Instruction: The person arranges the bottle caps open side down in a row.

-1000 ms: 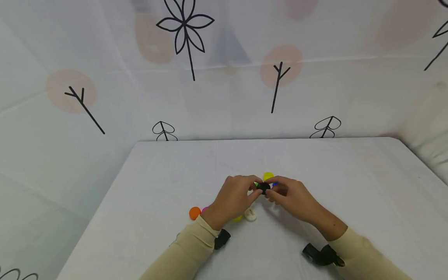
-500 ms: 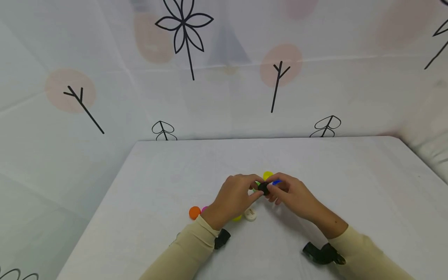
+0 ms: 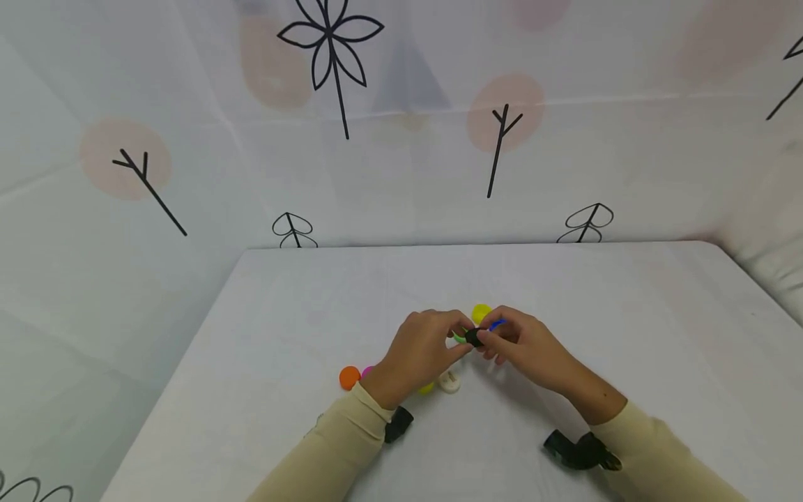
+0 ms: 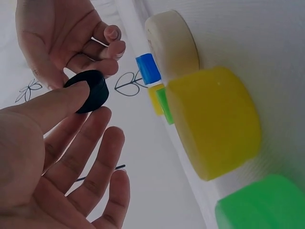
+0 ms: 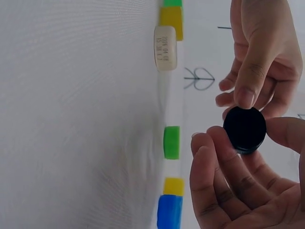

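A small black bottle cap (image 3: 473,337) is pinched between my two hands above the table. My left hand (image 3: 415,357) grips it from the left by thumb and fingertips; in the left wrist view the thumb reaches into the black cap's (image 4: 98,90) hollow side. From the right, my right hand (image 3: 533,354) holds the same cap at its edge by thumb and fingers. The right wrist view shows the cap's (image 5: 244,130) round dark face. Behind the hands lie a green cap (image 3: 460,338), a blue cap (image 3: 498,325) and a yellow cap (image 3: 482,313).
Nearer to me are a white cap (image 3: 449,381) with printed digits, a second yellow cap (image 3: 426,388), a pink cap (image 3: 366,373) and an orange cap (image 3: 349,378). The left forearm partly covers this row. The white table (image 3: 627,314) meets a patterned cloth backdrop (image 3: 401,174).
The black cap has turned between the fingers, from round face-on to a narrower, tilted outline in the head view. My right hand has shifted slightly away; more of the blue cap shows.
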A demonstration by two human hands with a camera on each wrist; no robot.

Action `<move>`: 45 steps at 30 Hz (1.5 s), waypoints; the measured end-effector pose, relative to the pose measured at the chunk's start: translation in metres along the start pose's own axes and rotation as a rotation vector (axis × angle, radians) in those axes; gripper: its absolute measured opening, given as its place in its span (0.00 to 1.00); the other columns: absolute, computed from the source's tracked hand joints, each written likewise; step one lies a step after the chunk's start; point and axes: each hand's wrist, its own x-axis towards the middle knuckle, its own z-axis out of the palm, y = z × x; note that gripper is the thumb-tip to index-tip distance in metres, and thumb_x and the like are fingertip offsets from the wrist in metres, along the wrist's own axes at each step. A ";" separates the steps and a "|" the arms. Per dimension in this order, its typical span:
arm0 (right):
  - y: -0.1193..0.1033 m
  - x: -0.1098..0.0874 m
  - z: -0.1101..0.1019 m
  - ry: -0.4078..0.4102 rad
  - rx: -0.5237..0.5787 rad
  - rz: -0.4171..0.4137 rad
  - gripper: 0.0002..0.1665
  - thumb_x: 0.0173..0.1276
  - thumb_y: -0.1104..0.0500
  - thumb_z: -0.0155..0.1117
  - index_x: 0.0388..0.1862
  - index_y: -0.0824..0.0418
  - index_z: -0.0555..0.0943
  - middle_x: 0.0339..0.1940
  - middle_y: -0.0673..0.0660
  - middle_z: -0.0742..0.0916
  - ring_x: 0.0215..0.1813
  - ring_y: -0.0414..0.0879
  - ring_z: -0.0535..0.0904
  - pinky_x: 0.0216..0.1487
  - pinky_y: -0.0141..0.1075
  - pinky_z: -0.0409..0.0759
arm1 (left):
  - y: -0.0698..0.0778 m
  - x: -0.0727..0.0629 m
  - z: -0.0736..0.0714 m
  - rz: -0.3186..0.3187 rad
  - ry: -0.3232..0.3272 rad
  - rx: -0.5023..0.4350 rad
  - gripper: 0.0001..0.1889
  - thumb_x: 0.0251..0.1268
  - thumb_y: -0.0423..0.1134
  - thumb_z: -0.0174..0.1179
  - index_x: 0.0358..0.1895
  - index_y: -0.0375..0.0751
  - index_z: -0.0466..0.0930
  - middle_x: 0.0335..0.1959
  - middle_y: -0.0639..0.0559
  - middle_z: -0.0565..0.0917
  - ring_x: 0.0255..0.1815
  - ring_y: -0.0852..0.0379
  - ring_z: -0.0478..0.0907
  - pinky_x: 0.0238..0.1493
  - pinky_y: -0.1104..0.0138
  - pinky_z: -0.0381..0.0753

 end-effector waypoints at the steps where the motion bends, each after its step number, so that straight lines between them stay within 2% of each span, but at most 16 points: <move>1: -0.001 0.000 0.000 0.002 0.002 -0.001 0.14 0.74 0.54 0.62 0.47 0.64 0.75 0.35 0.63 0.89 0.36 0.53 0.86 0.36 0.40 0.85 | 0.000 0.000 -0.001 0.001 -0.001 0.003 0.13 0.60 0.44 0.72 0.47 0.50 0.86 0.38 0.61 0.90 0.38 0.63 0.85 0.47 0.69 0.78; 6: -0.004 0.000 -0.002 0.014 -0.004 0.013 0.13 0.73 0.55 0.63 0.46 0.62 0.75 0.36 0.62 0.89 0.37 0.53 0.86 0.36 0.39 0.85 | 0.000 0.001 -0.004 0.000 -0.012 0.007 0.12 0.62 0.44 0.71 0.47 0.49 0.86 0.38 0.61 0.90 0.39 0.62 0.85 0.47 0.70 0.78; 13: -0.004 -0.002 -0.004 0.006 -0.026 0.008 0.14 0.72 0.56 0.64 0.48 0.63 0.75 0.36 0.60 0.89 0.35 0.49 0.85 0.35 0.38 0.83 | -0.001 0.002 -0.005 -0.046 -0.056 -0.045 0.09 0.67 0.43 0.66 0.47 0.50 0.86 0.39 0.61 0.89 0.40 0.62 0.84 0.39 0.77 0.76; 18: -0.003 -0.003 -0.003 -0.004 -0.028 -0.009 0.14 0.71 0.58 0.65 0.50 0.63 0.74 0.36 0.60 0.88 0.36 0.49 0.85 0.34 0.37 0.83 | -0.001 0.002 -0.005 -0.043 -0.085 -0.027 0.10 0.68 0.45 0.65 0.49 0.51 0.86 0.39 0.62 0.89 0.39 0.63 0.83 0.41 0.75 0.75; 23: -0.003 -0.004 -0.002 -0.016 -0.078 -0.031 0.14 0.71 0.58 0.66 0.49 0.61 0.75 0.39 0.58 0.88 0.38 0.47 0.83 0.34 0.33 0.80 | -0.002 0.001 -0.004 -0.035 -0.125 -0.020 0.13 0.68 0.47 0.64 0.52 0.50 0.86 0.40 0.61 0.90 0.39 0.64 0.84 0.45 0.70 0.76; 28: -0.001 -0.003 -0.001 -0.020 -0.124 -0.046 0.13 0.70 0.58 0.66 0.49 0.59 0.75 0.41 0.56 0.87 0.40 0.42 0.82 0.37 0.32 0.80 | -0.004 0.000 -0.003 -0.073 -0.162 -0.047 0.14 0.69 0.48 0.63 0.54 0.50 0.85 0.42 0.60 0.90 0.41 0.63 0.85 0.51 0.66 0.77; 33: 0.001 -0.001 0.000 -0.025 -0.144 -0.047 0.13 0.69 0.58 0.67 0.49 0.56 0.75 0.43 0.53 0.86 0.42 0.41 0.83 0.40 0.33 0.81 | -0.004 0.000 -0.003 -0.094 -0.203 -0.050 0.15 0.69 0.49 0.63 0.56 0.51 0.84 0.44 0.61 0.89 0.44 0.65 0.85 0.52 0.66 0.77; 39: 0.003 0.000 0.000 -0.023 -0.165 -0.074 0.15 0.67 0.59 0.69 0.48 0.57 0.75 0.44 0.53 0.86 0.43 0.40 0.84 0.43 0.34 0.83 | -0.005 0.001 -0.004 -0.074 -0.218 -0.038 0.16 0.68 0.48 0.65 0.56 0.49 0.84 0.45 0.59 0.90 0.45 0.65 0.85 0.54 0.64 0.77; 45: 0.002 0.000 -0.001 -0.039 -0.179 -0.109 0.16 0.64 0.59 0.73 0.48 0.58 0.78 0.41 0.51 0.88 0.41 0.38 0.85 0.42 0.34 0.84 | -0.006 0.001 -0.005 -0.086 -0.241 -0.045 0.16 0.65 0.46 0.68 0.54 0.48 0.84 0.44 0.59 0.89 0.46 0.64 0.85 0.53 0.66 0.77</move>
